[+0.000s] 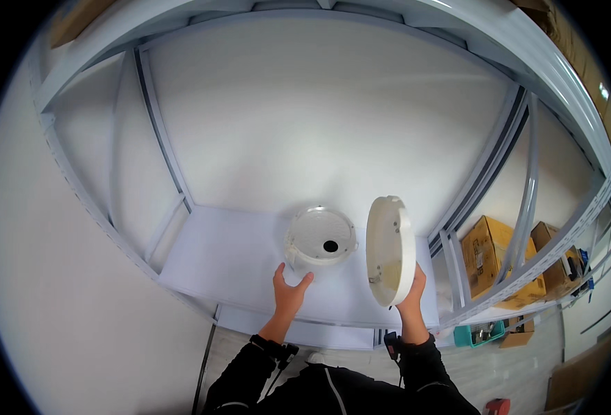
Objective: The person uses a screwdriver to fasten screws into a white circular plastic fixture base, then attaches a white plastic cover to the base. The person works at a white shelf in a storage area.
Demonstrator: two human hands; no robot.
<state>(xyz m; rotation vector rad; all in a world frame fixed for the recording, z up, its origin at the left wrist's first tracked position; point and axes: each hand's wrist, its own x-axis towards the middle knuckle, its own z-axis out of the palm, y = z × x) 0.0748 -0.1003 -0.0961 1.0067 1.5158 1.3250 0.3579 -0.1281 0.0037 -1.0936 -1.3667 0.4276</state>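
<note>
My right hand grips a round white shallow cover by its lower rim and holds it up on edge above the shelf. Its hollow side, with small metal fittings near the rim, faces left. On the shelf lies a second round white housing, with a black round spot toward its front right. Just in front of that housing, my left hand is empty, thumb and fingers spread apart. Whether its fingertips touch the housing I cannot tell.
White metal posts and braces frame the shelf. Beyond the right side stand cardboard boxes, with a teal bin lower down. A red object lies on the floor at lower right.
</note>
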